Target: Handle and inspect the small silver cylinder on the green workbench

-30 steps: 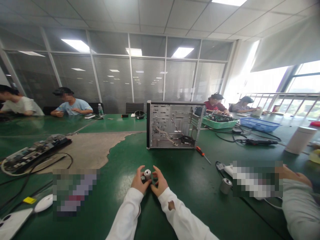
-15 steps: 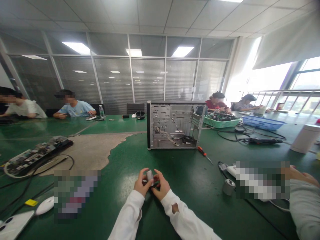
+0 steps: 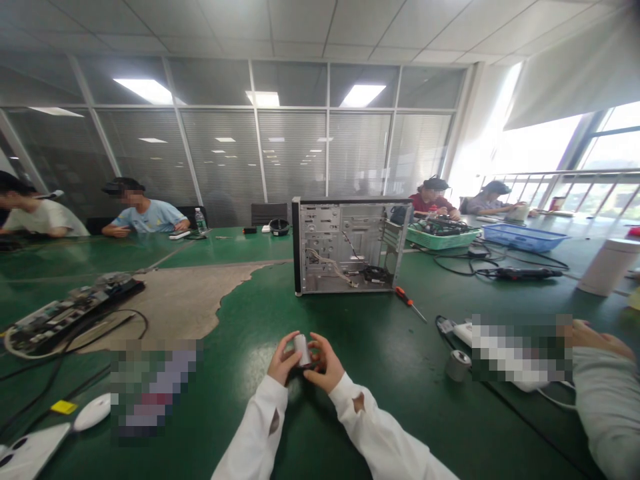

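A small grey metal cylinder (image 3: 302,349) stands nearly upright between my hands, low over the green table. My left hand (image 3: 283,361) grips it from the left, thumb and fingers bent around that side. From the right, my right hand (image 3: 327,364) curls about it, its fingertips at the cylinder's side and its thumb near the lower end. Something dark shows under the cylinder, too small to make out. Beyond my hands stands an open computer case (image 3: 350,250), with loose cables and a black fan (image 3: 375,274) inside.
An orange-handled screwdriver (image 3: 410,305) lies by the case. Another metal cylinder (image 3: 458,365) stands at right, near a white power strip (image 3: 464,331) and a co-worker's sleeve (image 3: 603,400). At left lie a circuit board assembly (image 3: 75,310), cables and a white phone (image 3: 35,452).
My left thumb has slid down off the front of the cylinder, so more of it shows. My right fingers have spread a little around it. The view has shifted slightly.
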{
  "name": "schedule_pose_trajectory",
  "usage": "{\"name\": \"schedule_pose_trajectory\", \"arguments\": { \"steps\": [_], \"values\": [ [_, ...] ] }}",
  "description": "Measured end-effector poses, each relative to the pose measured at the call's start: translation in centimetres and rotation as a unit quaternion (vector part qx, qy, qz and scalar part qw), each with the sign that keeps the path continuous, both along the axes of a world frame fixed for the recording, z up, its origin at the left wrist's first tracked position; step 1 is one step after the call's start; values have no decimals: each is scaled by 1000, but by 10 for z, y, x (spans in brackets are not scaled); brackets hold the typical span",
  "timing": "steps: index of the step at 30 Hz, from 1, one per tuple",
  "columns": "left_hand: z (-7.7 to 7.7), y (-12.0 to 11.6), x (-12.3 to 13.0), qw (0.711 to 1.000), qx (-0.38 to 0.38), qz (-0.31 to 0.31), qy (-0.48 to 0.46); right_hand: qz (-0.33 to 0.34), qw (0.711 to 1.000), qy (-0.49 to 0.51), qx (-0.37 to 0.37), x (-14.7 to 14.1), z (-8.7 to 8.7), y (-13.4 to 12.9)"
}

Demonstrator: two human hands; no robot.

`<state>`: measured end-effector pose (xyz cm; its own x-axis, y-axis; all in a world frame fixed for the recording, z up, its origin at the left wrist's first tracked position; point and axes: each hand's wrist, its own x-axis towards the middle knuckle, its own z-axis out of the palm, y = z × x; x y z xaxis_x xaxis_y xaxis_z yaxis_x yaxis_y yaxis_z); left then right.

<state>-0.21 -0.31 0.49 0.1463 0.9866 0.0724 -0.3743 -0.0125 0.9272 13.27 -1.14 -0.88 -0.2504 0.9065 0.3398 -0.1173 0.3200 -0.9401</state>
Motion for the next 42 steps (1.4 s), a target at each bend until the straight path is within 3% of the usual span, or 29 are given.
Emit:
{"name": "schedule_pose_trajectory", "arguments": {
  "steps": [5, 13, 19, 25, 27, 32, 38, 42],
  "values": [
    [1, 1, -3, 992, -33, -59, -102, 34, 998, 42, -14, 0, -3, 4],
    [-2, 2, -3, 994, -3, -87, -64, 49, 999, 17, 1, 1, 1, 1],
    [-10, 1, 1, 998, 13, -52, -21, 7, 999, -31, 18, 4, 8, -4],
    [-13, 0, 7, 992, 91, 30, 86, -21, 1000, 11, 2, 2, -1, 1],
    [-13, -1, 8, 976, 123, 77, 164, -33, 999, 34, -18, 1, -4, 3],
    [-4, -5, 8, 904, 204, 162, 338, -50, 995, 65, -53, -2, -6, 6],
    [3, -8, 7, 846, 302, 209, 386, -47, 994, 82, -62, -4, -10, 8],
    [5, -9, 8, 824, 327, 221, 406, -31, 992, 102, -71, -5, -14, 10]
  ]
}}
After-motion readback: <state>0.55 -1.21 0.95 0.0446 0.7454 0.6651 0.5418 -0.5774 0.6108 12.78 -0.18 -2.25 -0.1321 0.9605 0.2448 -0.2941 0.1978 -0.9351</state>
